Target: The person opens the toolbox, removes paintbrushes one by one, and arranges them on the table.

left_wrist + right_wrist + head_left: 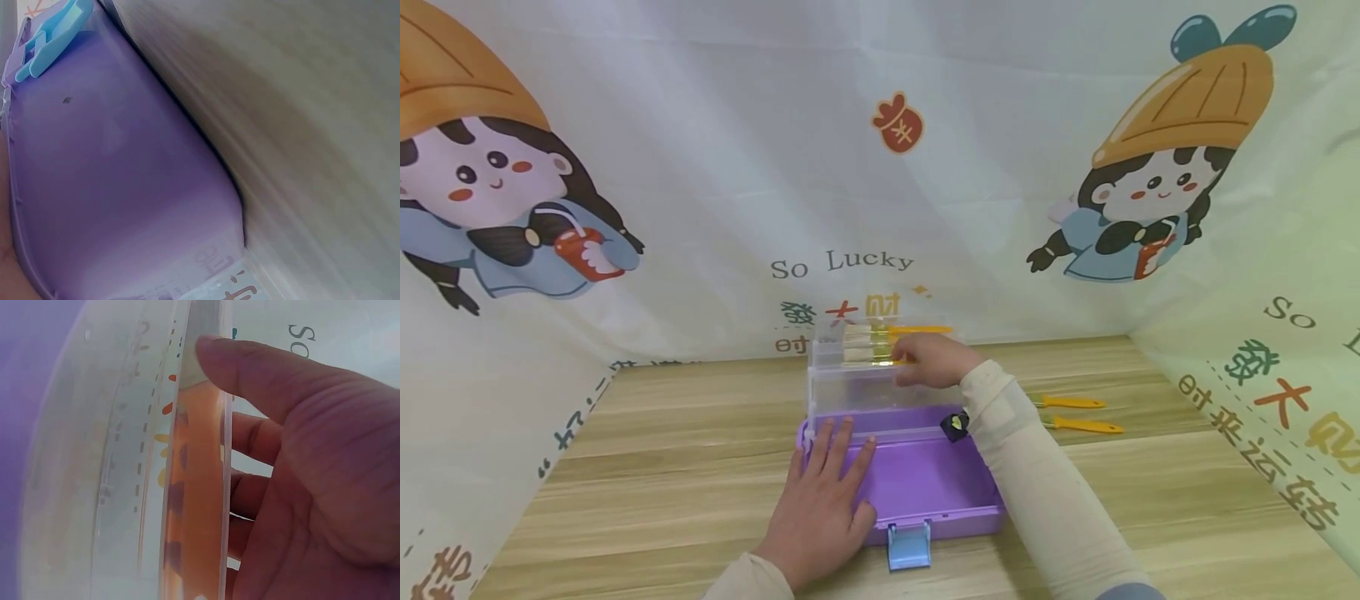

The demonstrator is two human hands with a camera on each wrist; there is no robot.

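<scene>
A purple case [925,471] stands open on the table, its clear lid [857,392] upright at the back. Paintbrushes [857,335] with pale bristles and orange handles lie across the lid's upper compartment. My right hand [936,360] is at the lid, fingers curled about the handle of the lowest paintbrush [859,356]. In the right wrist view, an orange handle [203,487] shows behind clear plastic, with the thumb over its upper end; contact is partly hidden. My left hand [823,500] rests with spread fingers on the case's left side.
Two more paintbrushes [1086,426] lie on the table right of my right forearm. A small black object [955,426] sits at the case's back right. The blue latch [909,546] hangs down in front. A printed cloth [737,167] stands behind the table.
</scene>
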